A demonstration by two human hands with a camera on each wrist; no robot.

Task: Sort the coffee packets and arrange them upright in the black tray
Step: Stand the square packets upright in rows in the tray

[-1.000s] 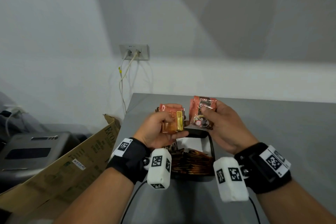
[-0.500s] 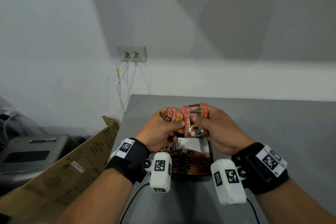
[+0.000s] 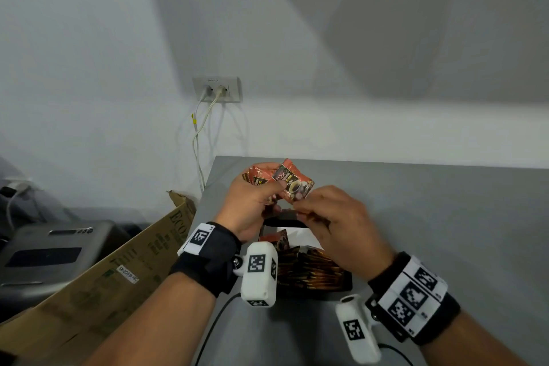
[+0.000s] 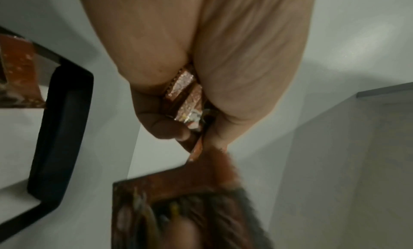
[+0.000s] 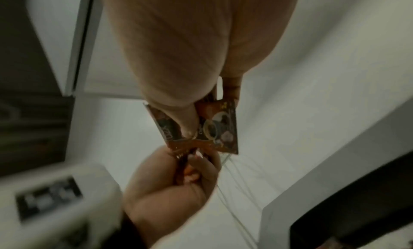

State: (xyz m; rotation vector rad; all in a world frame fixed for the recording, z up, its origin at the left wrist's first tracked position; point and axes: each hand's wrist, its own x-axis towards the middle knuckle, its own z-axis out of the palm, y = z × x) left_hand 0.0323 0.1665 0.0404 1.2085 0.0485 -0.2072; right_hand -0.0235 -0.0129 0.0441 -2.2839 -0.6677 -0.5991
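The left hand grips a small stack of orange coffee packets, its fingers curled round their lower edges. The right hand pinches the bottom edge of one more packet, the one printed with a coffee cup, between thumb and fingertips and lays it against the stack. Both hands hover above the far end of the black tray, which sits on the grey tabletop.

The step in hand looks like gathering like packets into one aligned bundle. To do it well, I judge the right hand should square the new packet's edges with the stack before letting go, and the left thumb should clamp it, so nothing fans out.

The cup packet is tilted: its long axis runs from about 5 o'clock up toward 11 o'clock in the head view, with the printed face toward the camera. The stack leans the other way, top toward 1 o'clock.

In the tray's near part, brown packets already stand in a row, and one orange packet stands beyond them at 11 o'clock.
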